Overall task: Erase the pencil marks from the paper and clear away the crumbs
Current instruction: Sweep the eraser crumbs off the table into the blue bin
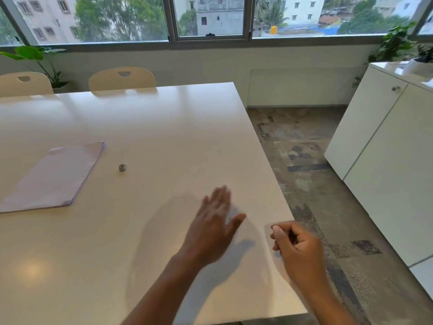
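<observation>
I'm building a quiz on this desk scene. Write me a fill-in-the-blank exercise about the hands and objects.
1. The left hand lies flat with its fingers ____ on the sheet of paper.
2. The right hand is curled into a loose ____.
3. The stack of papers lies to the ____ of the small metal object.

Missing words: spread; fist; left

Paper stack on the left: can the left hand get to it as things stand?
Probably yes. The left hand is open and flat, and only bare table lies between it and the paper stack.
</observation>
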